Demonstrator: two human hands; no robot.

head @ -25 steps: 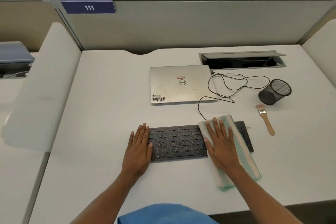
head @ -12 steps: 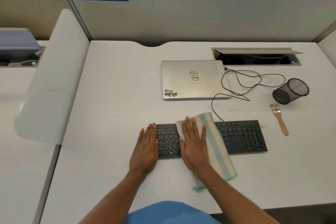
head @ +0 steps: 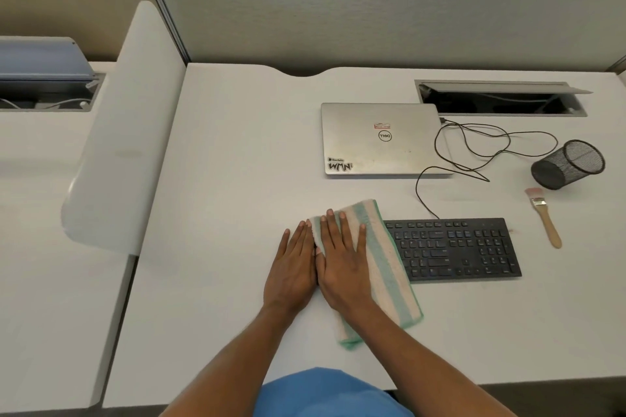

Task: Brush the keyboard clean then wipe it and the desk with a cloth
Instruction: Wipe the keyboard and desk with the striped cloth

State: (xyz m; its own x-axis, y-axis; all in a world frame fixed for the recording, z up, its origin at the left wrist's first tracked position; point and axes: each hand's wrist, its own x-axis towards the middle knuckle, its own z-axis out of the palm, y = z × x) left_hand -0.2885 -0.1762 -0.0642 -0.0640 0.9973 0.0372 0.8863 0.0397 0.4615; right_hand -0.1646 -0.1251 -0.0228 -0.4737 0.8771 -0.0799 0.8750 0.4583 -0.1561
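Cloth (head: pixel 384 257), seemingly soft and light, covers the left end of the keyboard (head: pixel 454 249) on the bench (head: pixel 237 179). It would probably bunch if pinched, so flat pressure suits it. The right hand (head: pixel 342 267) presses it with straight fingers (head: pixel 345 230); the left hand (head: pixel 293 269) rests flat beside, grasping nothing.

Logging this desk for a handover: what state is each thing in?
Laptop: closed.
Mesh cup: tipped on its side.
Brush: lying on the desk, unheld.
Cloth: folded, pressed flat by right hand, covering keyboard's left end.
Left hand: open, flat beside cloth.
Desk hatch: lid open.
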